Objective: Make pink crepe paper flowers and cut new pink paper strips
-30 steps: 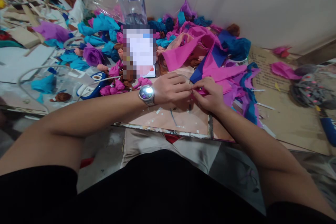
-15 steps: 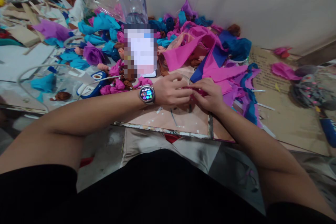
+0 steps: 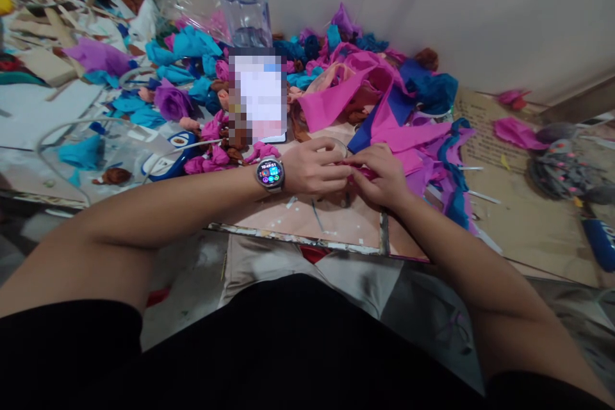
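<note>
My left hand (image 3: 313, 168), with a round watch (image 3: 270, 173) on its wrist, and my right hand (image 3: 381, 175) meet over a pinkish board (image 3: 307, 221). Both are closed in a pinch on a small piece of magenta crepe paper (image 3: 362, 172) held between them. Most of the piece is hidden by my fingers. Just behind my hands lies a heap of pink, purple and blue crepe strips (image 3: 384, 115).
Paper roses in blue, purple and pink (image 3: 173, 99) crowd the left. A clear water bottle (image 3: 244, 3) stands at the back beside a propped phone (image 3: 262, 99). Wooden sticks (image 3: 38, 6) lie far left, brown cardboard (image 3: 519, 205) at right, a clear plastic container (image 3: 86, 154) near left.
My hands have stayed together on the magenta piece, fingers shifting slightly. The view has tipped a little so the bottle cap shows.
</note>
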`<state>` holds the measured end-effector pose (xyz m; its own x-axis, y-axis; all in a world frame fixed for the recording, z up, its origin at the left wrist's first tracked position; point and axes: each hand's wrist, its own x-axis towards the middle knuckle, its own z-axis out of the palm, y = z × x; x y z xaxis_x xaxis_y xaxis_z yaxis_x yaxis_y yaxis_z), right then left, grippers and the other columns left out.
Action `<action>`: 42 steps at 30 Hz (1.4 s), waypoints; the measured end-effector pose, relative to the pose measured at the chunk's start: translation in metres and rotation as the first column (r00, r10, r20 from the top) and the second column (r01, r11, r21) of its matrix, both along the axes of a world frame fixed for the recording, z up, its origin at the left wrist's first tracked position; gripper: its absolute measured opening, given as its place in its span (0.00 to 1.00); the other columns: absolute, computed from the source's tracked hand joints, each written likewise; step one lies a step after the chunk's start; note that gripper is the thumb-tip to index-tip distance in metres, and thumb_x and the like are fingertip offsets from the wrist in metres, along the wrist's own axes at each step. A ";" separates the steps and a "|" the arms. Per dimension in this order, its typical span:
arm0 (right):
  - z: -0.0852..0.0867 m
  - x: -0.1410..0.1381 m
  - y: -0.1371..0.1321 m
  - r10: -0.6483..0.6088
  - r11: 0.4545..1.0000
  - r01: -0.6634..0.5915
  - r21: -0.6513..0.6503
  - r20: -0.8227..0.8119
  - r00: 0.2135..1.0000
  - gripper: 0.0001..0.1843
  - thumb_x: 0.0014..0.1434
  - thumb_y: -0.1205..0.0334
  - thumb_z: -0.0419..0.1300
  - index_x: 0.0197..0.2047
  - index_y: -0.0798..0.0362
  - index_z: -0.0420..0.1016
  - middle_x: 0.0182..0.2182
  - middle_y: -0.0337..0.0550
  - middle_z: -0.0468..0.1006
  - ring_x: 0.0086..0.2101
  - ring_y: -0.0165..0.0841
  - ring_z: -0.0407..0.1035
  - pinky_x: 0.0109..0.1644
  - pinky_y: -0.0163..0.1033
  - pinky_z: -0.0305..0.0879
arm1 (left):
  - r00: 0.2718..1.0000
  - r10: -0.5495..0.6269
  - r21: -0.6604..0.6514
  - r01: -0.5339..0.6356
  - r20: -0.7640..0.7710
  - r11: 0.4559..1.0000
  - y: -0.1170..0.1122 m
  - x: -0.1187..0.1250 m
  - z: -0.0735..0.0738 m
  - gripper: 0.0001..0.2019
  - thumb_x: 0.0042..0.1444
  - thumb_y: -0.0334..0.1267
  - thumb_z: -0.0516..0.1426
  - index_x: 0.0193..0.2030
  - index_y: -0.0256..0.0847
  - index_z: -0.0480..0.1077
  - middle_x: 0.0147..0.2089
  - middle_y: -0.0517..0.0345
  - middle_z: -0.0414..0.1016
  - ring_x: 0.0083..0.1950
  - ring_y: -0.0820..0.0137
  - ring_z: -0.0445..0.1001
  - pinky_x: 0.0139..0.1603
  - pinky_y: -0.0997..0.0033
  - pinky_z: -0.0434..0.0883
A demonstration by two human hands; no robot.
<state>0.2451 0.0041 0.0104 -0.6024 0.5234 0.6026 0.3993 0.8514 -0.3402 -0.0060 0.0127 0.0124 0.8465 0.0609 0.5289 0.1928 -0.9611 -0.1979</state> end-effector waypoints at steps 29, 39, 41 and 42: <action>-0.005 -0.003 0.000 -0.080 0.996 0.076 -0.040 -0.109 0.991 0.09 0.71 0.53 0.65 0.42 0.47 0.83 0.36 0.42 0.87 0.38 0.39 0.80 0.50 0.50 0.69 | 0.909 0.259 -0.202 -0.200 0.326 0.959 0.001 0.012 -0.017 0.12 0.73 0.43 0.56 0.40 0.40 0.75 0.33 0.54 0.80 0.34 0.68 0.77 0.35 0.67 0.68; -0.007 -0.002 0.003 -0.077 0.993 0.061 -0.096 -0.168 0.983 0.13 0.69 0.48 0.68 0.37 0.47 0.81 0.33 0.42 0.87 0.36 0.40 0.80 0.47 0.50 0.68 | 0.931 0.222 -0.211 -0.164 0.289 0.964 0.000 0.010 -0.017 0.11 0.75 0.36 0.53 0.46 0.39 0.76 0.39 0.51 0.83 0.40 0.69 0.80 0.39 0.68 0.71; -0.007 -0.003 0.003 -0.053 0.995 0.036 -0.088 -0.200 0.978 0.13 0.69 0.50 0.69 0.36 0.47 0.80 0.32 0.41 0.86 0.35 0.38 0.79 0.46 0.48 0.68 | 0.936 0.210 -0.207 -0.154 0.282 0.966 0.001 0.010 -0.017 0.11 0.75 0.36 0.53 0.45 0.39 0.75 0.38 0.52 0.82 0.39 0.69 0.79 0.38 0.68 0.70; -0.007 -0.003 0.003 -0.039 0.996 0.021 -0.085 -0.214 0.976 0.13 0.68 0.51 0.70 0.35 0.48 0.79 0.32 0.40 0.86 0.34 0.37 0.79 0.45 0.48 0.67 | 0.940 0.199 -0.204 -0.145 0.279 0.968 0.002 0.010 -0.017 0.10 0.75 0.35 0.52 0.44 0.39 0.75 0.38 0.52 0.81 0.38 0.69 0.78 0.38 0.68 0.69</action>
